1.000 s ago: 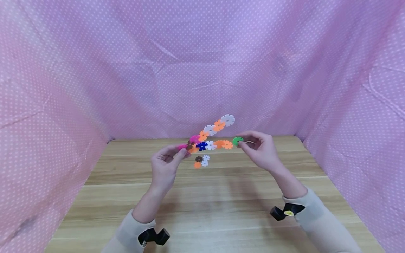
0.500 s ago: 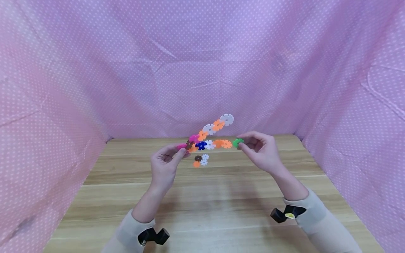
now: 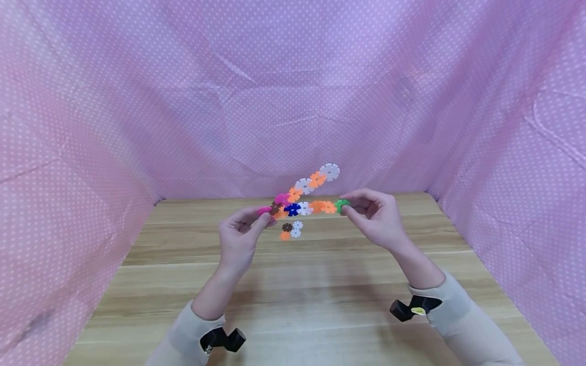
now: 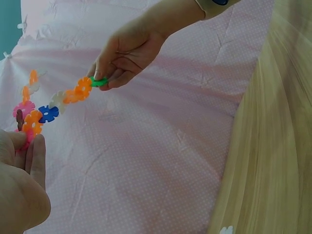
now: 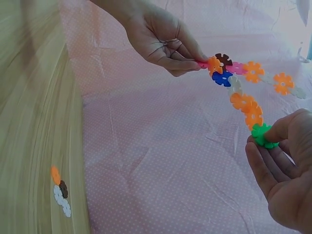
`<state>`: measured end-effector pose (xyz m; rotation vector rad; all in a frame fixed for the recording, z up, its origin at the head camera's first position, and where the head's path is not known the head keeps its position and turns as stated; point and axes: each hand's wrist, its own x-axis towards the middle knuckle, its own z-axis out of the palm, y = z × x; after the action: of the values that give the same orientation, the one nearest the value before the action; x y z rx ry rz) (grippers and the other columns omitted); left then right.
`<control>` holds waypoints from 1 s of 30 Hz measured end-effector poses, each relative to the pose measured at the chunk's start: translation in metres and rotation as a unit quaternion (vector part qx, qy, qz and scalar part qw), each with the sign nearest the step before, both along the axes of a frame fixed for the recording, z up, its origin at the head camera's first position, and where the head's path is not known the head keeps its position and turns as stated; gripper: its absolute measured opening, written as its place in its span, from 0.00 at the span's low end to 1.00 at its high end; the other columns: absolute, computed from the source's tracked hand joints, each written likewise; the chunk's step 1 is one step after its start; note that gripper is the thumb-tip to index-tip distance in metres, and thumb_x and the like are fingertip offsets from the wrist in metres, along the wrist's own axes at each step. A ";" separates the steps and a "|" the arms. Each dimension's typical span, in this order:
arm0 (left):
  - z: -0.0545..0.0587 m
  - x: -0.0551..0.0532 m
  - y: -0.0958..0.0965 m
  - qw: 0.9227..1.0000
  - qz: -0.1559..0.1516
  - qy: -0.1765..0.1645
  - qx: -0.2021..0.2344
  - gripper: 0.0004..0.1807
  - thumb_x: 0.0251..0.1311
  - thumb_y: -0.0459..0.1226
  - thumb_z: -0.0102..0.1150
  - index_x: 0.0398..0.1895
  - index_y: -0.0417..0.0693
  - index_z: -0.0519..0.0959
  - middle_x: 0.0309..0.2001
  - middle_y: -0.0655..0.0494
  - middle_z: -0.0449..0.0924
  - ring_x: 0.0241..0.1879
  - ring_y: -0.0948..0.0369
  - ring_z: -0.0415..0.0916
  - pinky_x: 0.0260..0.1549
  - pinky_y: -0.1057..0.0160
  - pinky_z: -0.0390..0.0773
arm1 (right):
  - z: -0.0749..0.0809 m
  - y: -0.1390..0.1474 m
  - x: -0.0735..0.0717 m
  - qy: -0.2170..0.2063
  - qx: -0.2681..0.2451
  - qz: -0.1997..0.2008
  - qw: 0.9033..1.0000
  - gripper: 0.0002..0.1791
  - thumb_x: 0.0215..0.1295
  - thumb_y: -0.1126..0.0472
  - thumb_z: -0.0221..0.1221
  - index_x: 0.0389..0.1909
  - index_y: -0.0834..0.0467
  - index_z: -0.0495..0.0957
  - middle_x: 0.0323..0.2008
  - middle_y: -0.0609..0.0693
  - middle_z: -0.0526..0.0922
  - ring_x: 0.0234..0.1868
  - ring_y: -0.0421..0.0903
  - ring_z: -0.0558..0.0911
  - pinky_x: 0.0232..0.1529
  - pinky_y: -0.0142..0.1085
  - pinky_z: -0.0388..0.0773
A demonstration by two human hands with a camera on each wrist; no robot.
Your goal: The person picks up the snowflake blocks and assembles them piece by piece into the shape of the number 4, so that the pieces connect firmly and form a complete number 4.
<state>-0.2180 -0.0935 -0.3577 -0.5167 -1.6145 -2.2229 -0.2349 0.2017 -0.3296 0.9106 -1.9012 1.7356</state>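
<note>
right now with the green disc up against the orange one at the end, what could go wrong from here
The left hand pinches the chain at a pink disc, so pushing the green disc might bend or loosen the chain. The right hand covers part of the green disc, so it could meet the end orange disc misaligned. The upper branch sticks out unheld and might swing.

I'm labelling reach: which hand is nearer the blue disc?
Left. The left hand pinches a pink disc near the blue disc; the right hand holds the green disc, beyond a white disc and orange discs.
</note>
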 end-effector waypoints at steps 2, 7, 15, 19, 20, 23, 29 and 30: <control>0.000 -0.001 0.000 1.000 0.000 0.001 -0.005 0.15 0.66 0.21 0.64 0.41 0.50 0.90 0.37 0.60 0.93 0.35 0.65 0.91 0.46 0.62 0.93 | 0.001 -0.001 0.000 0.004 -0.002 0.000 1.000 0.11 0.58 0.87 0.63 0.42 0.79 0.82 0.36 0.43 0.91 0.36 0.35 0.90 0.39 0.27 0.91; -0.003 -0.001 0.000 1.000 -0.007 0.007 -0.005 0.15 0.66 0.20 0.64 0.40 0.49 0.90 0.37 0.59 0.93 0.34 0.65 0.91 0.45 0.62 0.93 | -0.001 -0.003 0.001 0.010 -0.023 0.003 1.000 0.12 0.59 0.86 0.62 0.43 0.78 0.83 0.36 0.44 0.90 0.35 0.37 0.90 0.37 0.27 0.91; -0.006 -0.002 0.006 0.999 -0.039 0.005 0.033 0.21 0.66 0.16 0.59 0.42 0.52 0.89 0.41 0.59 0.92 0.41 0.63 0.91 0.44 0.59 0.94 | -0.005 -0.011 0.002 0.003 -0.076 0.014 0.997 0.20 0.61 0.87 0.60 0.46 0.65 0.88 0.37 0.48 0.87 0.37 0.38 0.92 0.39 0.32 0.93; -0.004 -0.002 0.008 0.999 -0.041 -0.001 0.031 0.21 0.68 0.17 0.57 0.40 0.53 0.87 0.41 0.59 0.91 0.43 0.64 0.91 0.47 0.57 0.93 | -0.005 -0.014 0.003 -0.002 -0.087 0.016 0.996 0.19 0.62 0.87 0.60 0.47 0.67 0.88 0.37 0.49 0.87 0.37 0.38 0.92 0.40 0.35 0.93; -0.004 -0.003 0.009 0.999 -0.044 -0.002 0.032 0.20 0.69 0.18 0.56 0.41 0.53 0.86 0.42 0.59 0.90 0.44 0.64 0.91 0.48 0.57 0.93 | -0.006 -0.015 0.003 -0.003 -0.088 0.016 0.996 0.19 0.62 0.87 0.60 0.47 0.66 0.88 0.37 0.48 0.88 0.37 0.38 0.92 0.40 0.35 0.94; -0.002 -0.003 0.011 0.997 -0.065 -0.002 0.038 0.17 0.73 0.20 0.52 0.43 0.50 0.84 0.45 0.58 0.87 0.47 0.63 0.90 0.50 0.57 0.93 | -0.006 -0.015 0.003 -0.010 -0.088 0.012 0.996 0.20 0.62 0.87 0.60 0.46 0.64 0.88 0.38 0.47 0.90 0.37 0.38 0.92 0.40 0.35 0.93; -0.001 -0.002 0.019 0.989 -0.134 0.008 0.056 0.12 0.81 0.27 0.41 0.51 0.49 0.75 0.50 0.59 0.82 0.50 0.65 0.85 0.49 0.61 0.93 | -0.007 -0.017 0.003 -0.021 -0.081 0.004 0.996 0.20 0.63 0.86 0.60 0.46 0.62 0.88 0.37 0.45 0.92 0.36 0.37 0.92 0.40 0.35 0.93; 0.000 -0.001 0.020 0.989 -0.141 0.012 0.050 0.11 0.83 0.29 0.41 0.53 0.49 0.74 0.51 0.59 0.81 0.49 0.65 0.84 0.49 0.62 0.93 | -0.007 -0.017 0.003 -0.022 -0.079 0.005 0.997 0.20 0.63 0.86 0.61 0.46 0.63 0.88 0.37 0.45 0.92 0.36 0.37 0.92 0.40 0.35 0.93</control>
<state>-0.2195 -0.0732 -0.3581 -0.7842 -1.4857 -2.4734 -0.2320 0.1846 -0.3369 0.8302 -1.7582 1.8968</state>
